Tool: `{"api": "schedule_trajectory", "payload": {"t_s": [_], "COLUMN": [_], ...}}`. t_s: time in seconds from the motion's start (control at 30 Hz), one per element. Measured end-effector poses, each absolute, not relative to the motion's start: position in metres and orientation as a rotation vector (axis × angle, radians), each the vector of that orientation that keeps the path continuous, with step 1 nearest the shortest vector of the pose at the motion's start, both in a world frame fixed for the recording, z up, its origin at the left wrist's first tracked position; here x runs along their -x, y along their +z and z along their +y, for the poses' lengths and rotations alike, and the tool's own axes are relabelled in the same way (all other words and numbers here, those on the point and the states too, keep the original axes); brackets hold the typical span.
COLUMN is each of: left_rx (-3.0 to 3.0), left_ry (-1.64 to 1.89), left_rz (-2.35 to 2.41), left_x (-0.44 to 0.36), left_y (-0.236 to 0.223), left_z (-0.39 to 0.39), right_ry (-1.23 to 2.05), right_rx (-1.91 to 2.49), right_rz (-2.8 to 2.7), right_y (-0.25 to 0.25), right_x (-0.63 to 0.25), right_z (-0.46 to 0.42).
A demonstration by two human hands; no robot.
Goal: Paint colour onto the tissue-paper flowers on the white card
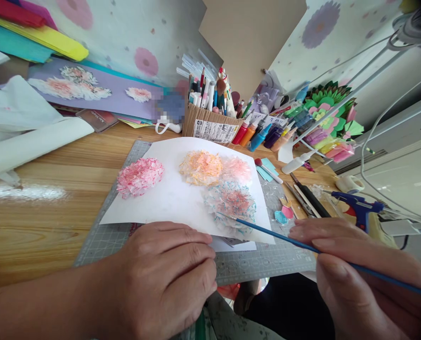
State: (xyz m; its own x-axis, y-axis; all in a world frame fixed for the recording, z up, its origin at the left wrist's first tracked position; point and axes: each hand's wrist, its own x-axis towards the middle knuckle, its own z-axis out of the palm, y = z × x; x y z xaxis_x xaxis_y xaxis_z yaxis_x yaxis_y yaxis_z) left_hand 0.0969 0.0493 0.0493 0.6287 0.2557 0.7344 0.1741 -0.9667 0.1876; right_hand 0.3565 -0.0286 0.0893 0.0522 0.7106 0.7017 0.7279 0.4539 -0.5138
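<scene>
My right hand (366, 269) pinches a thin blue paintbrush (277, 235) between thumb and fingers. The brush tip meets the near side of a ruffled flower with blue edges and a pink centre (233, 203). That flower lies on a white sheet of paper (171, 203). Beside it on the sheet are an orange-yellow flower (200, 166), a pale pink one (237, 170) and a deeper pink one (139, 177). My left hand (171, 274) lies over the sheet's near edge, fingers bent and close together; its thumb and whatever is under the palm are hidden.
Under the sheet is a grey cutting mat (246, 264). Behind stand a cardboard box of pens (214, 123) and several paint bottles (260, 137). At right lie a makeup brush (269, 171), dark-handled tools (307, 196) and a blue glue gun (357, 205). Rolled white paper (37, 144) lies left.
</scene>
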Motion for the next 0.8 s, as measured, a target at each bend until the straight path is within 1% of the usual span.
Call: {"api": "schedule_trajectory", "payload": {"t_s": [0.3,0.53,0.8], "left_rx": [-2.742,-2.738,-2.725], "left_ry": [1.279,1.277,1.273], "left_rz": [0.356,0.354,0.357], "left_x": [-0.0969,-0.096,-0.0974], "left_y": [0.0492,0.0484,0.0494], "left_z": [0.0499,0.0492,0.0489], "right_ry": [-0.064,-0.029,-0.011], "right_rx": [1.258,1.323,1.283], "right_rz": [-1.628,-1.646,-1.597], "right_y": [0.0963,0.0917,0.0902], "right_x": [-0.3545,-0.3548,-0.3559], "right_z": [-0.019,-0.0253,-0.0254]}}
